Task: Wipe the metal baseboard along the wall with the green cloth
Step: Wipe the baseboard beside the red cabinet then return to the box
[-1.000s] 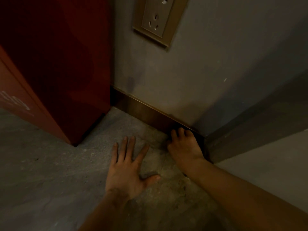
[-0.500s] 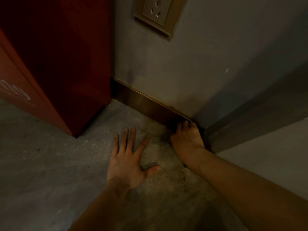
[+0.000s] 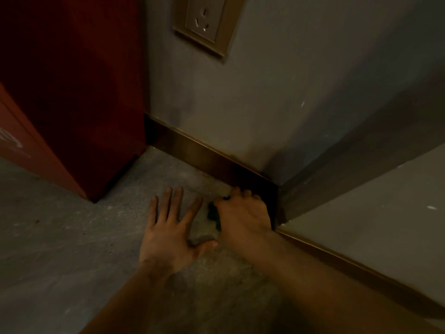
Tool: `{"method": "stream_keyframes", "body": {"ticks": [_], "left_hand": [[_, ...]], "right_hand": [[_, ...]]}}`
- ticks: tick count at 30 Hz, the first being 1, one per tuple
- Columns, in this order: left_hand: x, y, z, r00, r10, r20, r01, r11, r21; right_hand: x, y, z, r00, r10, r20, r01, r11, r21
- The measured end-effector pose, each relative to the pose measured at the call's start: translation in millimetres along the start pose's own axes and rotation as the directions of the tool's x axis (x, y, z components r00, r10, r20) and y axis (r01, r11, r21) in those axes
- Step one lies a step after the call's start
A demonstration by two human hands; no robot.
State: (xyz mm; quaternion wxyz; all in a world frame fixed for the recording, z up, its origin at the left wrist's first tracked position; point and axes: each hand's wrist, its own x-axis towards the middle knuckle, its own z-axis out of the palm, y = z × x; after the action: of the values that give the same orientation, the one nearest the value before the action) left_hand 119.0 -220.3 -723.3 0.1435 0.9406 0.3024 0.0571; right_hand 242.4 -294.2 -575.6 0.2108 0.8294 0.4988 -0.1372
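Note:
A brass-coloured metal baseboard (image 3: pixel 192 150) runs along the foot of the grey wall, from the red cabinet down to a dark inner corner. My right hand (image 3: pixel 243 215) is curled near that corner, at the baseboard's right end, fingers closed over a dark cloth (image 3: pixel 213 214). Only a small edge of the cloth shows at the hand's left side, and in this dim light its colour looks almost black. My left hand (image 3: pixel 169 233) lies flat on the concrete floor beside it, fingers spread, holding nothing.
A red cabinet (image 3: pixel 72 92) stands on the left against the wall. A wall socket (image 3: pixel 204 22) in a brass frame sits above. A second wall (image 3: pixel 373 213) with its own baseboard strip (image 3: pixel 337 255) juts out on the right. The floor (image 3: pixel 60 249) is grey concrete.
My right hand has drawn back slightly from the corner and shifted left, and the dark cloth now shows under it. The left hand stays flat on the floor.

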Motion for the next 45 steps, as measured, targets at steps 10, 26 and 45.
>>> {"method": "stream_keyframes", "body": {"ticks": [10,26,45], "left_hand": [[-2,-12,-27,0.994,0.081,0.075,-0.062,0.972,-0.226],[-41,6,-116,0.972,0.233,-0.022,-0.234,0.965,-0.119],[-111,62,-199,0.992,0.129,-0.010,-0.121,0.954,0.275]], "right_hand": [[-13,-4,11,0.998,0.050,0.048,-0.069,0.807,0.587],[-70,5,2,0.971,-0.126,-0.203,0.235,0.665,0.709],[-149,8,-10,0.840,-0.268,-0.471,0.460,0.813,0.358]]}}
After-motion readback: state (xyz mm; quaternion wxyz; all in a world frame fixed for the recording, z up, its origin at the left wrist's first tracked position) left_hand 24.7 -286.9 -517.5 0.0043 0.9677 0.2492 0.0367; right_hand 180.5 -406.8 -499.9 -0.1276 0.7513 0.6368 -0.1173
